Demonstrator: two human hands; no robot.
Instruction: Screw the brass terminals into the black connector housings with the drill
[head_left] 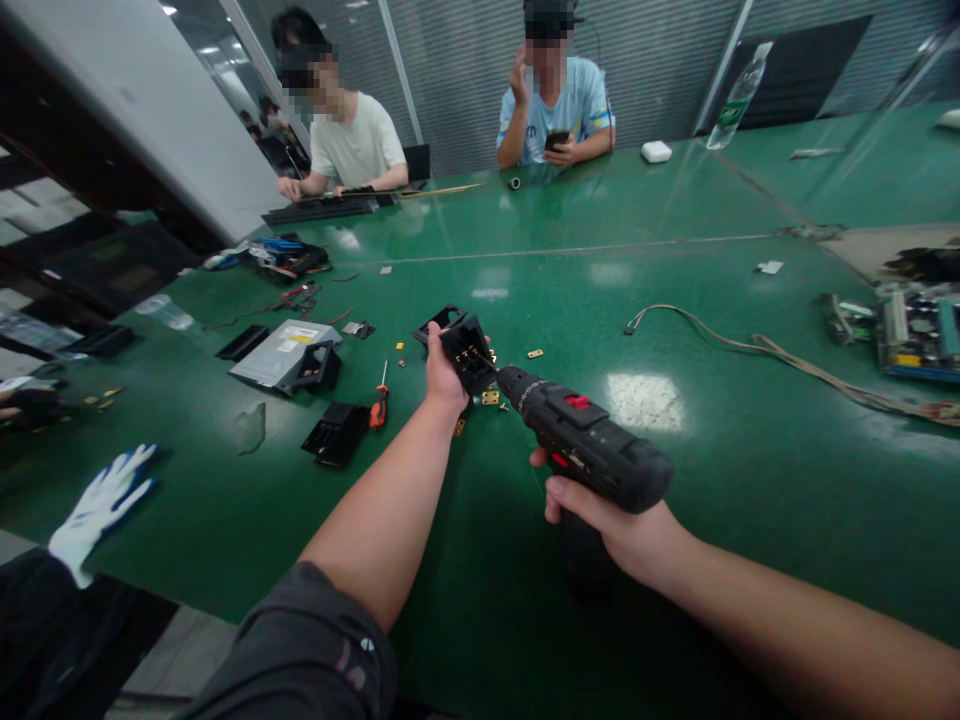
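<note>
My left hand point(442, 377) is closed around a small black plastic block point(469, 352) with brass terminals, held just above the green table point(675, 500). My right hand point(600, 515) grips a black cordless drill point(589, 440) with a red switch. The drill's tip meets the block's face. Small brass pieces point(490, 397) lie on the table right under the block. Another black plastic part point(439, 320) lies just behind it.
A red-handled screwdriver point(379, 398), black plastic parts point(335, 432) and a grey metal drive point(281, 352) lie at the left. A cable point(750, 345) and circuit boards point(911, 335) lie at the right. Two people sit at the far side. A white-and-blue gloved hand point(101, 505) rests at the left edge.
</note>
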